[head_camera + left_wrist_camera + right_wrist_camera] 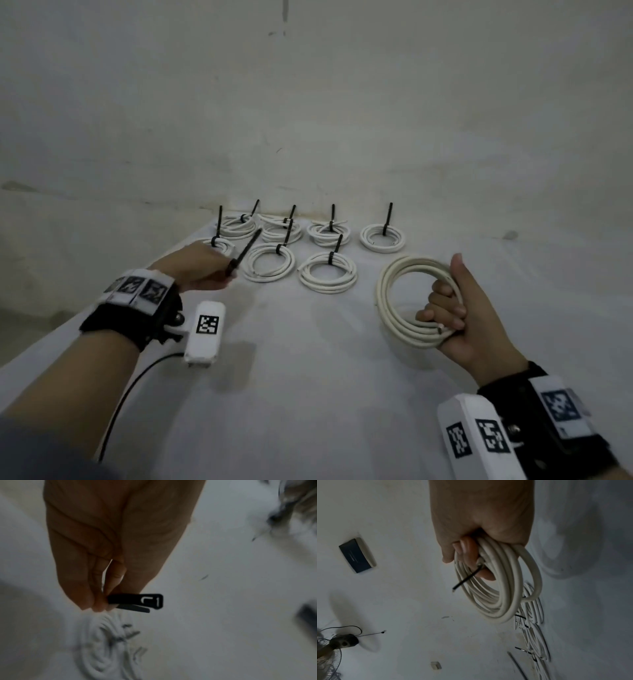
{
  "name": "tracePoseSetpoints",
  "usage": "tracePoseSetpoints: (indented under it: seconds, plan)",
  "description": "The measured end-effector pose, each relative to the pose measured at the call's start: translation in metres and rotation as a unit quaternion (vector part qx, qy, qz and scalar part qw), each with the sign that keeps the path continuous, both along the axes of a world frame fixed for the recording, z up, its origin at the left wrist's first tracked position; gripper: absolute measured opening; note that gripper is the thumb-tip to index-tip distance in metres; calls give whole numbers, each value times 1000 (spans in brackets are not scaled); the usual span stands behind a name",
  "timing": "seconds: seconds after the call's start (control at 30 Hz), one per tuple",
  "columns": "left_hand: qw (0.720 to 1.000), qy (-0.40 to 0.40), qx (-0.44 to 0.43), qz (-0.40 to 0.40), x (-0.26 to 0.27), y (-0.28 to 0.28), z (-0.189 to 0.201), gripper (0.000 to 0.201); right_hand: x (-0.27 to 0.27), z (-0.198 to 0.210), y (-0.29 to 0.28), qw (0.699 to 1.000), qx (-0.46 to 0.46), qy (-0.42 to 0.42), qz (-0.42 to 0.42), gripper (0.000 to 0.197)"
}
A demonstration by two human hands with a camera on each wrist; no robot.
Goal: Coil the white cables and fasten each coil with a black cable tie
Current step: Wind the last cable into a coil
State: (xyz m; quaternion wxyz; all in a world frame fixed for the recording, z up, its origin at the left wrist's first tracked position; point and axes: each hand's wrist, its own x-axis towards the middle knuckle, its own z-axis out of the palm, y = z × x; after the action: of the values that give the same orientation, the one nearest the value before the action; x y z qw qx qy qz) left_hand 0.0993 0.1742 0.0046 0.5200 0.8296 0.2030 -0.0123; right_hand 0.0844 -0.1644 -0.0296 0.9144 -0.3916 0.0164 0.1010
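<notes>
My right hand (455,315) grips a large untied coil of white cable (397,294), held upright just above the white table; the wrist view shows the coil (501,588) bunched in my fingers with a dark cable end sticking out. My left hand (202,270) pinches a loose black cable tie (245,253) that points up and to the right. In the left wrist view the tie's head (137,600) pokes out from my fingertips. Several tied white coils (327,272) lie at the back of the table, each with a black tie tail standing up.
The table is covered with a white cloth (308,377). A pale wall (308,120) rises right behind the coils. A black wire (130,387) trails from my left wrist device. A standing fan (332,650) and a dark box (357,555) show in the right wrist view.
</notes>
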Motion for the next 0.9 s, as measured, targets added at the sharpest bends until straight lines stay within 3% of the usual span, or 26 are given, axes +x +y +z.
tracePoseSetpoints:
  seconds: [0.1, 0.2, 0.27, 0.43, 0.57, 0.63, 0.7, 0.9]
  plan:
    - [989, -61, -73, -110, -28, -64, 21, 15, 0, -1, 0, 1000, -5, -7, -28, 51]
    - [969, -54, -84, -228, -49, -122, 18, 20, 0, -1, -2, 998, -23, -23, -59, 52]
    - [960, -44, -80, -263, -56, -150, 10, 16, -1, -1, -3, 996, -29, -29, -79, 53]
    - [962, -49, -109, -244, -58, -181, -5, 8, 2, 0, -8, 987, -90, -57, -119, 55]
    - [964, -106, -145, -197, -55, -189, -6, 18, 3, -1, -8, 983, -110, -69, -128, 54]
    - [960, -122, -141, -210, -54, -191, -5, 13, 3, -1, -9, 984, -104, -66, -130, 54]
    - [954, -112, -136, -242, -53, -193, -5, 4, 4, 0, -11, 984, -97, -64, -132, 54]
    - [955, -73, -143, -249, -47, -201, -8, 13, 5, 0, -13, 984, -99, -71, -129, 53]
